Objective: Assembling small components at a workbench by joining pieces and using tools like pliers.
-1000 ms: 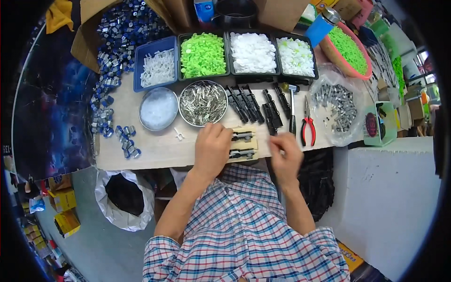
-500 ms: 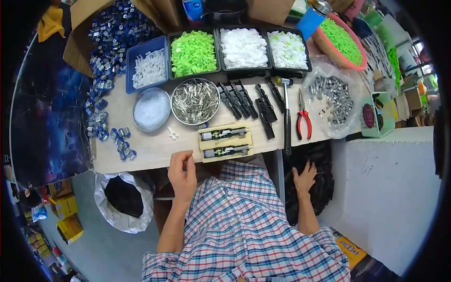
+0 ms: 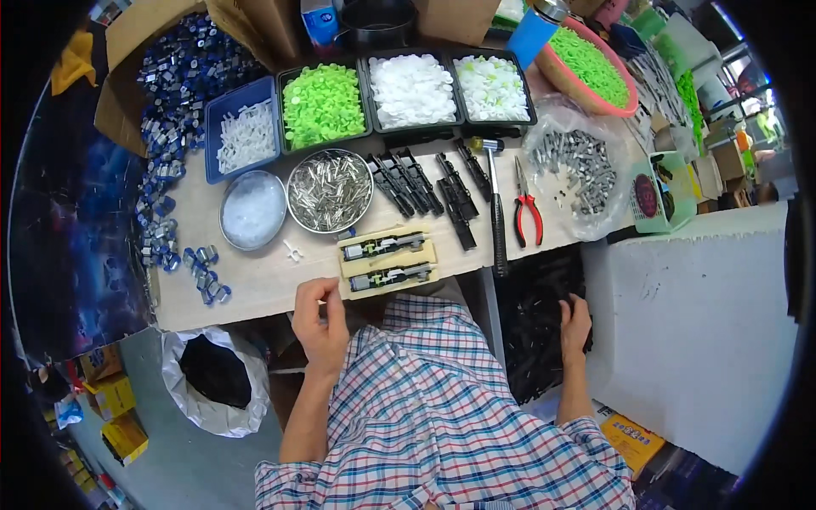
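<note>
Wooden jig (image 3: 389, 262) just beyond loosely curled, empty left hand (image 3: 320, 319); right hand (image 3: 575, 323) among black parts (image 3: 531, 340), grip unclear.

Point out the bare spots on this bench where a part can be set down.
Bare wood lies along the near edge of the bench, between the loose blue-and-silver parts and the wooden jig, just ahead of the left hand. A narrow strip shows right of the red-handled pliers. The back row of trays and bowls is crowded.
</note>
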Demonstrator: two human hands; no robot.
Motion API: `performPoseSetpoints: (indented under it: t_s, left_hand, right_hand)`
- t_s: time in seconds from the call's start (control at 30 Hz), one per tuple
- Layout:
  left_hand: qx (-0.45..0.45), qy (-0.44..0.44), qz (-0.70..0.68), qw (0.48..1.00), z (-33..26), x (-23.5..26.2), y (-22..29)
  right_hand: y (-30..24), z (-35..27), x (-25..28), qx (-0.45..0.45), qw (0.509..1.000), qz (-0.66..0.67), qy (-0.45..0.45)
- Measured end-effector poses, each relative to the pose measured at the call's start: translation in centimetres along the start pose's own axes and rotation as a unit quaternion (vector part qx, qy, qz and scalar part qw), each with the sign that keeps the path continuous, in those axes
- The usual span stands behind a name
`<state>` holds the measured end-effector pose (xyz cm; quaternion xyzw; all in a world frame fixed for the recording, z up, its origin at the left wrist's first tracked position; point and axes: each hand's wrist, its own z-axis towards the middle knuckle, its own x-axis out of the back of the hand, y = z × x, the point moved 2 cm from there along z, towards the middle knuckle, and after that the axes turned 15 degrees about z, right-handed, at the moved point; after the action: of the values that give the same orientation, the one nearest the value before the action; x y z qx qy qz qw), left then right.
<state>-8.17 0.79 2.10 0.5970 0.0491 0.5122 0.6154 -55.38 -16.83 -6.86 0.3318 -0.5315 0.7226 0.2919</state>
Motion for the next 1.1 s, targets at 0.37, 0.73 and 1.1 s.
performPoseSetpoints:
  t_s: [0.37, 0.73, 1.1]
  left_hand:
    - [-0.068, -0.377, -0.244, 0.891, -0.3, -6.2, 8.0]
    - [0.055, -0.512, -0.178, 0.839, 0.2, -2.2, 6.4]
    - [0.256, -0.257, -0.409, 0.837, -0.4, -0.7, 3.4]
  right_hand:
    - [-19.7, 4.7, 0.5, -0.087, 0.815, 0.57, 0.05]
    - [-31.9, 2.9, -9.4, -0.019, 0.659, 0.723, -0.206]
    - [-32.2, 1.4, -9.5, 0.045, 0.679, 0.658, -0.321]
